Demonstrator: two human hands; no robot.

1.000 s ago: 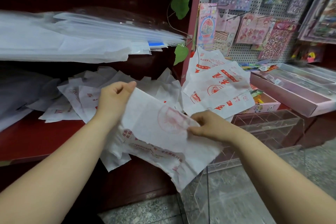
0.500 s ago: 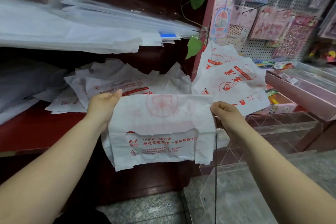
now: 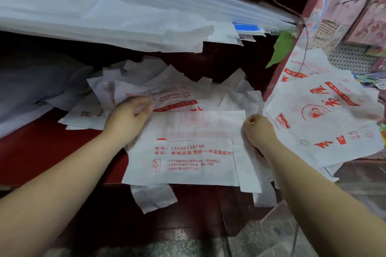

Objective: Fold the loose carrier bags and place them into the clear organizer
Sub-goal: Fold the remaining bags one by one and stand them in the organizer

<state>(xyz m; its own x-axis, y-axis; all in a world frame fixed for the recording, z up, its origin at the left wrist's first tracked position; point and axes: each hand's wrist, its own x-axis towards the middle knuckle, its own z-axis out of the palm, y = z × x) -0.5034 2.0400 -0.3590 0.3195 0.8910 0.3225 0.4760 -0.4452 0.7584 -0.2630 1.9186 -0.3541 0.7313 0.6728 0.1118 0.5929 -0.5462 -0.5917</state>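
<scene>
Your carrier bag lies flat at the near edge of the red shelf, red print up. Your 2 hands hold its far corners: the left hand has its fingers curled on the left corner, and the right hand is fisted, pinching the right one. Just beyond lies the loose bag pile, with more printed bags to the right. Stacked white sheets lie above.

My hands: two, left hand and right hand
Carrier bag I hold: one
Green leaves: two, at 1 and 2 o'clock
Loose bags: too many to count
</scene>
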